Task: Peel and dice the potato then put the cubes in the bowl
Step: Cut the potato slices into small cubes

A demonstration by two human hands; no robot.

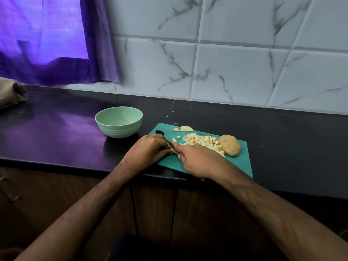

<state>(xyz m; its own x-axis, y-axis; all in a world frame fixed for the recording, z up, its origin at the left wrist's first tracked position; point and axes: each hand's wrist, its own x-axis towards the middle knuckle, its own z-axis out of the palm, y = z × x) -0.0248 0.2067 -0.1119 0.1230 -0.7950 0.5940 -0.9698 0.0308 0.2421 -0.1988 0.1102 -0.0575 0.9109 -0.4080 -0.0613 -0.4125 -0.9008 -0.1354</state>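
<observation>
Both my hands meet over the cutting board (237,166) on the bench (56,140).
My left hand (148,149) grips the knife (170,146); whether my right hand (197,161) holds anything, I cannot tell. Diced cubes (201,141) lie at its 12 o'clock, the potato (229,145) at 2, the bowl (118,122) at 10.

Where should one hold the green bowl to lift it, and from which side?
Probably grip the bowl at its rim, from above on its left side. It stands upright and open, looks empty, and the board and both hands crowd its right.
</observation>
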